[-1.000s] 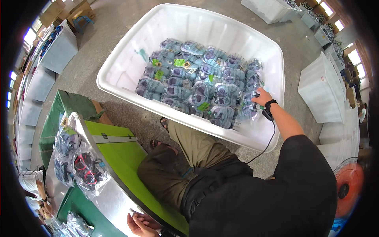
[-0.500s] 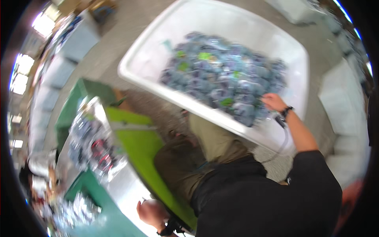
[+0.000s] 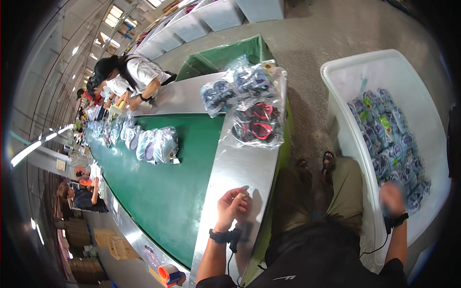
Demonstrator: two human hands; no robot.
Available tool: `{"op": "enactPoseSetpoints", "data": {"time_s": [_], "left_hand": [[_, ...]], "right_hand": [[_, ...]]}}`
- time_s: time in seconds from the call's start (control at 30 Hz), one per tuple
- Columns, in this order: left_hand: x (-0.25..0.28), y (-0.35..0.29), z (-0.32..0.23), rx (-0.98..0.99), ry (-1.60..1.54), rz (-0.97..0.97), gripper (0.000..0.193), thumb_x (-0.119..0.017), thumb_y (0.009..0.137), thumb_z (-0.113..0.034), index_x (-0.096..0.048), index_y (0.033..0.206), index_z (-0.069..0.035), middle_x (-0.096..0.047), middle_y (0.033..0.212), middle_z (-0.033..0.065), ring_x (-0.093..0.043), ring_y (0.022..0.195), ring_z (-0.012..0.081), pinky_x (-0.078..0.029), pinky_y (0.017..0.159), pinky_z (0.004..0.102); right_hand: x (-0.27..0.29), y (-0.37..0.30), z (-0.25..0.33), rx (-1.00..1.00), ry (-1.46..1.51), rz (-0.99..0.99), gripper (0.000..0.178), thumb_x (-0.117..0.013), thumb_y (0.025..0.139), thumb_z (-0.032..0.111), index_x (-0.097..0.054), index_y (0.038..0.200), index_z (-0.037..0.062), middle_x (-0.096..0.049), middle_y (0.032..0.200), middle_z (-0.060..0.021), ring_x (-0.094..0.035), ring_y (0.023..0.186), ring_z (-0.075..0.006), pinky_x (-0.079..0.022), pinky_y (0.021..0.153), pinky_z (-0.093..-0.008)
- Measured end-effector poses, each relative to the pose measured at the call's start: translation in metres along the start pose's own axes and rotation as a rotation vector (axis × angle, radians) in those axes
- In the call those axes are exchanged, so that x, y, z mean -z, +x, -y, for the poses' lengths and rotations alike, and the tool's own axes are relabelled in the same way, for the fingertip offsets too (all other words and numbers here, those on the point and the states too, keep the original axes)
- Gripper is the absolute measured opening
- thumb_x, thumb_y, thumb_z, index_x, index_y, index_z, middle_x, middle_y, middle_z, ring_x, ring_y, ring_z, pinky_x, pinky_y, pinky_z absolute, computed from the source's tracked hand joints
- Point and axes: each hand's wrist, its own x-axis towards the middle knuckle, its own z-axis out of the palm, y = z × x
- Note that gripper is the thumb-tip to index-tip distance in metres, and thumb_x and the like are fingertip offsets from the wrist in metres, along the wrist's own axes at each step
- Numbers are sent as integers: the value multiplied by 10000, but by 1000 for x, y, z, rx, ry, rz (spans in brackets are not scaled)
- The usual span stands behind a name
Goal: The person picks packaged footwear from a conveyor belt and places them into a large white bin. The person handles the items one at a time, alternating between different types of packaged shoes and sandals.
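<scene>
My left hand (image 3: 233,206) is loosely curled, fingers slightly apart and nothing visible in it, at the metal edge (image 3: 213,192) of the conveyor. My right hand (image 3: 393,198) is smeared, at the near side of a white bin (image 3: 336,72); its fingers cannot be made out. Inside the bin lie rows of grey-blue bagged shoes (image 3: 384,137), some with green tags. On the conveyor's metal end, beyond my left hand, are a clear bag of black and red shoes (image 3: 261,127) and clear bags of grey-blue shoes (image 3: 249,84).
Bagged shoes (image 3: 156,144) line the green belt (image 3: 158,192). A person in a white top (image 3: 141,74) works along its far side, another in dark clothes (image 3: 89,198) at left. A green bin (image 3: 230,55), an orange tape roll (image 3: 165,272) and white bins (image 3: 216,14) stand around.
The view has swung left, bringing the conveyor to the middle and the white bin to the right. My right hand is still at the bin, my left at the metal edge.
</scene>
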Motion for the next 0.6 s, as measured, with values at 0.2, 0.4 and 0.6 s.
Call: {"op": "enactPoseSetpoints", "data": {"time_s": [0.2,0.4,0.6], "left_hand": [[74,36,-16,-125,276,-136,386,-663,993,-189,-607,1303,32,-718,1088,102,-674,880,108,-545,741,244],[157,105,-34,-327,619,-524,513,-741,889,-282,-634,1274,38,-702,1189,178,-648,1151,271,-505,987,380],[238,185,-52,-355,939,-878,671,-739,830,-383,-574,1362,-8,-562,1409,225,-479,1342,394,-367,1145,472]], "right_hand": [[-13,11,3,237,-329,44,249,-649,928,116,-652,1134,-23,-609,799,-7,-530,643,-73,-439,570,-256],[-9,29,-23,352,-480,-45,150,-691,866,95,-667,955,-24,-618,775,-8,-546,705,-91,-460,646,-279],[-5,40,-37,363,-788,-7,308,-637,958,243,-654,1130,-12,-692,973,-124,-644,883,-230,-506,792,-362]]}}
